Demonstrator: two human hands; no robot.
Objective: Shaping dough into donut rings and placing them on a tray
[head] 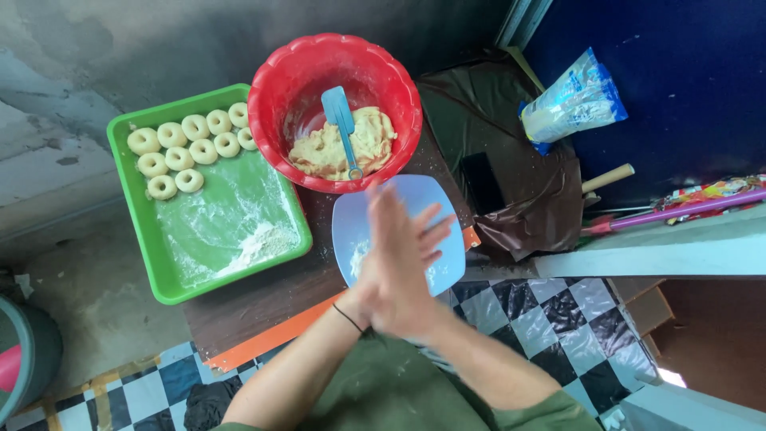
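My left hand (435, 231) and my right hand (393, 259) are pressed palm to palm, fingers stretched and blurred, above a light blue plate (351, 223) dusted with flour. Whatever may lie between the palms is hidden. A black band circles my left wrist. Just beyond the plate stands a red bowl (275, 96) of pale yellow dough (375, 136) with a blue spatula (341, 120) stuck in it. To the left, a green tray (148, 227) holds several raw dough rings (191, 144) along its far end and a patch of flour (259, 239).
Plate, bowl and tray rest on a low dark board (263, 303) with an orange edge. A brown plastic sheet (519, 191), a dark phone (483, 179), a bag of white powder (574, 100) and a wooden rolling-pin handle (608, 177) lie to the right. Checkered floor below.
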